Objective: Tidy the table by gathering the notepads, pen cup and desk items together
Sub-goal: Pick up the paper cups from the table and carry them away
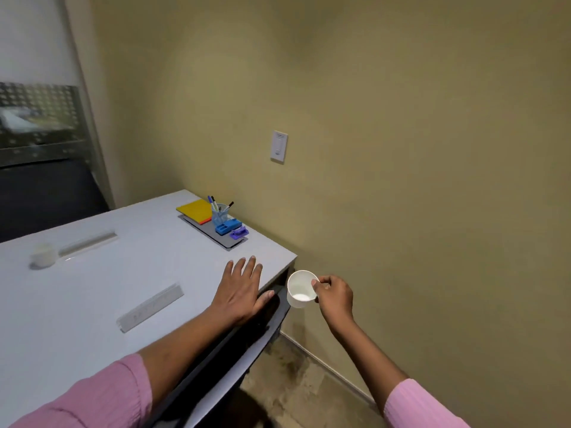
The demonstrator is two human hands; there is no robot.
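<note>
At the table's far right corner a yellow notepad [195, 209] lies on a grey pad [216, 237]. A clear blue pen cup [219, 214] with several pens stands on the pad, beside a blue desk item [228, 227] and a purple one [239, 233]. My left hand [242, 290] rests flat on the white table [77, 304] near its right edge, fingers spread and holding nothing. My right hand [333, 296] is off the table to the right, gripping a white paper cup [300, 289] tilted with its mouth toward me.
A second white cup [43, 255] stands at the table's left. Two grey cable-slot covers [150, 307] [88, 242] sit in the tabletop. A yellow wall with a light switch [279, 146] lies to the right. A dark chair [241, 344] is tucked under the table edge.
</note>
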